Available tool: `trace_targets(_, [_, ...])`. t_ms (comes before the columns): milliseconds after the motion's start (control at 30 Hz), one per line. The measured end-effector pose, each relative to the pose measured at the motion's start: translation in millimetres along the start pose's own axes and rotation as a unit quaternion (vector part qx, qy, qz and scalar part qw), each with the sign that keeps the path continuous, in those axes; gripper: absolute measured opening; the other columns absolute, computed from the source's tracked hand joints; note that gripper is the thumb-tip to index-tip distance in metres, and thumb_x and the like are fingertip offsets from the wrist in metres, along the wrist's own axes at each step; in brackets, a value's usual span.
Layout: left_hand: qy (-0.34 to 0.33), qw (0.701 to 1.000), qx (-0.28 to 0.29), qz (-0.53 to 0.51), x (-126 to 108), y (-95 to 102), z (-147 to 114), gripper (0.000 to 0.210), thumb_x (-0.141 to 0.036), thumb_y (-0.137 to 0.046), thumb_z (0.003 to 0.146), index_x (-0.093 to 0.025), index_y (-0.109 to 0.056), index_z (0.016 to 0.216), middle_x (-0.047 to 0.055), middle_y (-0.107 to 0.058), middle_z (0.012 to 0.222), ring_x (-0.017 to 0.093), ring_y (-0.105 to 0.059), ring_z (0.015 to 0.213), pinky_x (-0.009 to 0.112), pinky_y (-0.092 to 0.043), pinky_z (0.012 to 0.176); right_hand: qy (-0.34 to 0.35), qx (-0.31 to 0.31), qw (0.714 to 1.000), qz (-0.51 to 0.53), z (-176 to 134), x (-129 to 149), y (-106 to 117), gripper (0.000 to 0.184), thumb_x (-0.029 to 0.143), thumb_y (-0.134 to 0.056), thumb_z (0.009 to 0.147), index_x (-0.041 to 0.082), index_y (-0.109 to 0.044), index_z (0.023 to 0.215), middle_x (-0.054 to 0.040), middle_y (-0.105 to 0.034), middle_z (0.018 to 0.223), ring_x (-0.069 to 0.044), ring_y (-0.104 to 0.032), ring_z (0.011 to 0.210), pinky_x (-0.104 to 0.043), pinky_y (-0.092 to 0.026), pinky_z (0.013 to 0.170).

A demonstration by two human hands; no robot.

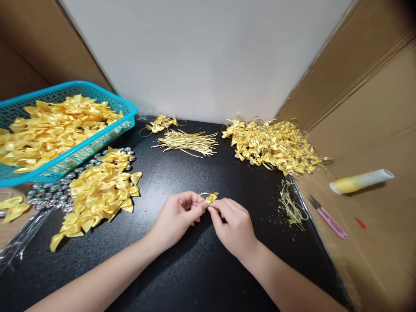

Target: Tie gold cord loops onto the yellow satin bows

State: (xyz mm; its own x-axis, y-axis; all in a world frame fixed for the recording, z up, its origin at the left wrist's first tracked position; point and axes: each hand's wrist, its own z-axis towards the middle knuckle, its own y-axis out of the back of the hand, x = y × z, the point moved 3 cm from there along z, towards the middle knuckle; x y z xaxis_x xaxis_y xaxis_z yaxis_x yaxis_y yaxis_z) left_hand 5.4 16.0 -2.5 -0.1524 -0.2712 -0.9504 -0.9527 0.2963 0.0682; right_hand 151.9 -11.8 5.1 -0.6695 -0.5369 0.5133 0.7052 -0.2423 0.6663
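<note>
Over the middle of the black table, my left hand [180, 215] and my right hand [232, 223] meet fingertip to fingertip at a small yellow ribbon bow [212, 197]. Both hands pinch it, thumbs against forefingers. A thin gold cord loops up from the bow above my left fingertips. My fingers cover the lower part of the bow, so any knot or bead there is hidden. Beyond my hands lies a bundle of cut gold cords [188, 142]. Left of my left hand is a heap of loose yellow bows [100, 190] beside silvery beads [52, 190].
A turquoise basket [130, 116] full of yellow bows stands at the left. Corded bows form a large pile [273, 145] at the back right and a small one [161, 123] at the back. Cord scraps [292, 208], pink-handled snips [329, 221] and a rolled tube [362, 181] lie right.
</note>
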Motion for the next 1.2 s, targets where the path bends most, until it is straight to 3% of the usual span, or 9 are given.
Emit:
trace_targets(67, [-0.024, 0.999, -0.021, 0.013, 0.5, 2.0, 0.0, 0.027, -0.04, -0.063, 0.077, -0.014, -0.058, 0.07, -0.004, -0.051, 0.057, 0.008, -0.043, 0.051, 0.018, -0.037, 0.049, -0.006, -0.048, 0.999, 0.006, 2.2, 2.4, 8.0, 0.004, 0.015, -0.06, 0.087, 0.017, -0.064, 0.086, -0.0053, -0.067, 0.08, -0.018, -0.058, 0.074, -0.032, -0.048, 0.071])
trace_targets(167, [-0.077, 0.994, -0.047, 0.058, -0.3, 4.0, -1.1, 0.022, -0.034, -0.063, 0.079, -0.014, -0.061, 0.07, -0.003, -0.054, 0.059, 0.009, -0.046, 0.055, 0.019, -0.039, 0.052, -0.008, -0.106, 0.994, 0.004, 4.1, 6.1, 17.1, 0.007, 0.014, -0.067, 0.08, 0.018, -0.068, 0.085, -0.0062, -0.063, 0.083, -0.02, -0.055, 0.081, -0.035, -0.046, 0.074])
trace_targets(467, [-0.195, 0.956, -0.058, 0.21, -7.8, 0.4, -7.1, 0.011, -0.021, -0.06, 0.079, -0.015, -0.065, 0.071, -0.003, -0.056, 0.06, 0.008, -0.047, 0.052, 0.019, -0.036, 0.051, -0.066, -0.08, 0.993, 0.047, 4.8, 3.3, 8.1, 0.011, 0.013, -0.066, 0.083, 0.021, -0.073, 0.085, -0.0035, -0.057, 0.078, -0.018, -0.05, 0.078, -0.033, -0.045, 0.07])
trace_targets(600, [-0.15, 0.974, -0.037, 0.167, -4.1, -0.5, -3.8, 0.012, -0.023, -0.06, 0.079, -0.015, -0.063, 0.071, -0.003, -0.055, 0.06, 0.009, -0.047, 0.054, 0.019, -0.037, 0.052, -0.087, -0.061, 0.991, 0.077, 5.8, 1.7, 8.0, 0.015, 0.009, -0.063, 0.084, 0.022, -0.071, 0.082, -0.0026, -0.055, 0.08, -0.017, -0.05, 0.081, -0.031, -0.045, 0.072])
trace_targets(767, [-0.074, 0.994, -0.016, 0.078, -1.5, -0.4, 1.5, 0.021, -0.032, -0.059, 0.079, -0.015, -0.057, 0.067, -0.003, -0.053, 0.06, 0.009, -0.046, 0.056, 0.02, -0.037, 0.054, -0.124, -0.094, 0.972, 0.174, 6.4, -6.7, 18.4, 0.011, 0.014, -0.062, 0.086, 0.022, -0.068, 0.081, -0.001, -0.052, 0.082, -0.016, -0.052, 0.08, -0.031, -0.046, 0.073])
trace_targets(933, [-0.013, 0.999, 0.004, 0.034, -1.0, -1.1, 4.4, 0.023, -0.035, -0.062, 0.075, -0.015, -0.055, 0.065, -0.003, -0.054, 0.056, 0.008, -0.044, 0.05, 0.019, -0.036, 0.049, -0.153, -0.075, 0.927, 0.333, 9.1, -13.5, 23.2, 0.009, 0.018, -0.063, 0.087, 0.024, -0.068, 0.081, -0.0021, -0.06, 0.093, -0.015, -0.06, 0.089, -0.029, -0.05, 0.077])
trace_targets(1100, [0.007, 1.0, 0.025, 0.003, 0.7, -0.7, 4.8, 0.023, -0.037, -0.062, 0.075, -0.015, -0.058, 0.071, -0.003, -0.056, 0.058, 0.007, -0.047, 0.048, 0.018, -0.039, 0.046, -0.233, -0.024, 0.864, 0.446, 10.2, -12.6, 17.0, 0.007, 0.026, -0.062, 0.089, 0.021, -0.065, 0.085, -0.0019, -0.072, 0.088, -0.011, -0.069, 0.066, -0.025, -0.056, 0.066])
trace_targets(1200, [0.016, 0.999, 0.034, -0.022, 0.8, -0.7, 5.3, 0.022, -0.036, -0.062, 0.075, -0.015, -0.06, 0.073, -0.003, -0.059, 0.059, 0.007, -0.049, 0.047, 0.018, -0.04, 0.046, -0.275, -0.02, 0.85, 0.448, 8.9, -13.4, 14.9, 0.011, 0.03, -0.064, 0.087, 0.02, -0.064, 0.085, -0.0022, -0.074, 0.081, -0.013, -0.072, 0.066, -0.026, -0.058, 0.065])
